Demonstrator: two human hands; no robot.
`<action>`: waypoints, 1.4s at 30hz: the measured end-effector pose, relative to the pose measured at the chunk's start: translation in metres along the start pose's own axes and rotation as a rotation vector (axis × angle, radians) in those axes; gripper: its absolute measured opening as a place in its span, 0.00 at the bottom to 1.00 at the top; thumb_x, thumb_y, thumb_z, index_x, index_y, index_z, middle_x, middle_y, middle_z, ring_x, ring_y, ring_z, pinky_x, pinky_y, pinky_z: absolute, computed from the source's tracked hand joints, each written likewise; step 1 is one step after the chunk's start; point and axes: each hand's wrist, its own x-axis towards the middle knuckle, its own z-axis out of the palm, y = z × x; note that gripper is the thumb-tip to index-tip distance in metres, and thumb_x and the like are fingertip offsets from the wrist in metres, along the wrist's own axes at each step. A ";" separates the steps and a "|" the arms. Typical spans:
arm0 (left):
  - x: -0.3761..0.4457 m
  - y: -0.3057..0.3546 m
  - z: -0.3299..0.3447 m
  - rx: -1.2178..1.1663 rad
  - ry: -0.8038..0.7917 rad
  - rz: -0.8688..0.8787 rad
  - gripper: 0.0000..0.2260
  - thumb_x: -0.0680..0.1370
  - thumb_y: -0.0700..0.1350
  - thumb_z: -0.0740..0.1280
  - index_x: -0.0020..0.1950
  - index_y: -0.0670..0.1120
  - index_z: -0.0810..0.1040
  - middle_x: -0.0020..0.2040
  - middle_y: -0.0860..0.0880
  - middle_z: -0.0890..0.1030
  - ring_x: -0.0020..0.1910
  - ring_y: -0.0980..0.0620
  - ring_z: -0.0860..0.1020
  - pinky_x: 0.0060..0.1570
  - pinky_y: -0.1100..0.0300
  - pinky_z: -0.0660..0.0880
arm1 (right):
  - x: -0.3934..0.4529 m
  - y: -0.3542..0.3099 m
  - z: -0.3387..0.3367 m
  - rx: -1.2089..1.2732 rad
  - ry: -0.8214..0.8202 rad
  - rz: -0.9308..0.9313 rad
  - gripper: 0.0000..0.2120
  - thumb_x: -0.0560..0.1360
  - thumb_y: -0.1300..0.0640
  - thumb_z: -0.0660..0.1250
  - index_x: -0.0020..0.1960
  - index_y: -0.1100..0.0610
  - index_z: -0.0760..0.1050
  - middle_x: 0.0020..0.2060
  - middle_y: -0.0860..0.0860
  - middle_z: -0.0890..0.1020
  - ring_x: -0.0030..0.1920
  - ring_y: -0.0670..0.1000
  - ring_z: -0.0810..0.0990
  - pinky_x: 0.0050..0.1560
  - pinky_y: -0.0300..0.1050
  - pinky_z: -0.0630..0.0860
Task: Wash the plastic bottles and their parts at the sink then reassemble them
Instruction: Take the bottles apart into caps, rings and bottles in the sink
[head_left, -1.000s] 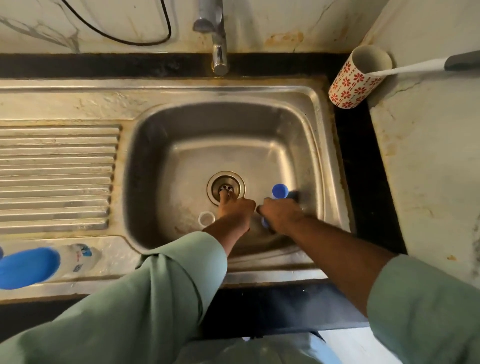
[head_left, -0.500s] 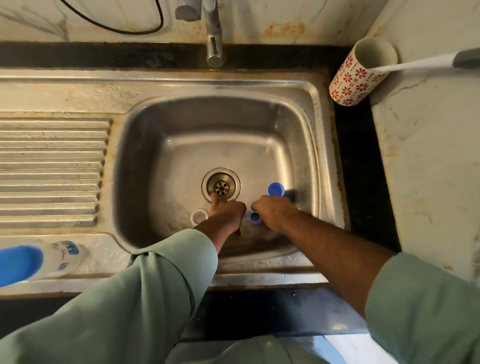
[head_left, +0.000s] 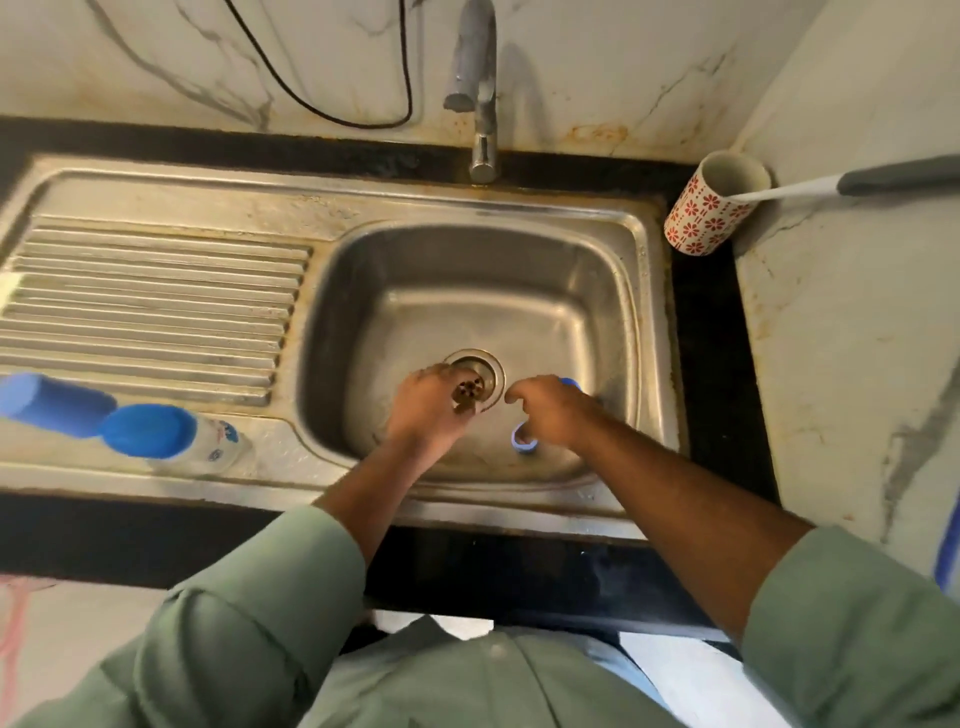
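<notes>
While both forearms reach down into the stainless-steel sink basin (head_left: 597, 291), the left hand (head_left: 426, 410) sits over the near-left side of the round metal drain (head_left: 475, 376), its fingers curled loosely downward; whether it has hold of anything I cannot tell, since the fingertips blur against the strainer. The right hand (head_left: 550, 410) hovers just right of the drain with thumb and fingers bent into an open claw, and its grip closes on nothing that shows. Directly under that hand, on the basin floor, lies a small blue plastic ring-shaped bottle part (head_left: 522, 441), apart from the fingers. A second blue plastic piece (head_left: 570, 383) peeks out past the knuckles of the same hand; its shape is mostly hidden.

On the flat steel ledge left of the basin, below the ribbed draining board (head_left: 150, 306), a white plastic bottle with a blue cap (head_left: 171, 439) lies on its side, cap toward the left. Just beside it, further left, a blue cylindrical bottle or cap (head_left: 52, 402) also lies down, blurred at the frame edge.

Behind the basin rises a chrome tap (head_left: 480, 93) against the marbled wall, with a black cable (head_left: 322, 111) looping beside it. At the right rear corner of the dark worktop (head_left: 706, 364) stands a white cup patterned with red flowers (head_left: 714, 208), a white-and-grey handle (head_left: 841, 184) leaning out of it. Pale green sleeves (head_left: 260, 613) cover both upper arms.
</notes>
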 end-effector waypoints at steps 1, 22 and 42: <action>-0.012 -0.007 -0.010 -0.087 0.055 0.003 0.17 0.75 0.46 0.73 0.64 0.50 0.80 0.62 0.49 0.81 0.63 0.48 0.76 0.62 0.57 0.68 | -0.007 -0.010 0.000 0.051 0.027 -0.012 0.29 0.68 0.58 0.76 0.68 0.50 0.74 0.61 0.52 0.78 0.57 0.53 0.80 0.55 0.49 0.78; -0.178 -0.204 -0.120 -0.496 0.649 0.040 0.18 0.73 0.40 0.76 0.59 0.42 0.73 0.54 0.48 0.72 0.52 0.59 0.70 0.54 0.71 0.68 | -0.057 -0.317 0.097 0.682 0.422 -0.340 0.38 0.67 0.52 0.79 0.73 0.42 0.66 0.68 0.40 0.69 0.67 0.40 0.68 0.67 0.38 0.66; -0.086 -0.142 -0.116 -0.444 0.378 0.068 0.23 0.68 0.46 0.77 0.62 0.53 0.78 0.55 0.52 0.79 0.55 0.53 0.75 0.54 0.61 0.70 | -0.046 -0.247 0.058 1.344 0.565 -0.178 0.11 0.75 0.62 0.71 0.56 0.54 0.79 0.51 0.52 0.85 0.53 0.50 0.84 0.55 0.46 0.80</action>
